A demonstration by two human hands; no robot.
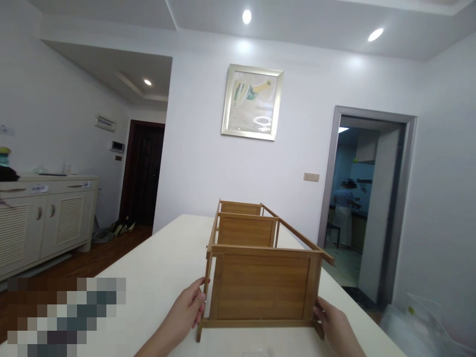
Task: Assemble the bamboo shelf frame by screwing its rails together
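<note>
Sideways | left hand [186,308], right hand [334,322] hold rack [262,285] edges | table [159,267] extends beyond

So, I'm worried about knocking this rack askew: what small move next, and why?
I'd probably press gently on the small shiny bit with the left hand: it seems to stick out of the rack's left side, right by those fingers. The right hand is at the opposite side, well placed to steady things.

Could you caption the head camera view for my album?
Two hands steady a wooden shelf on a white table.
</note>
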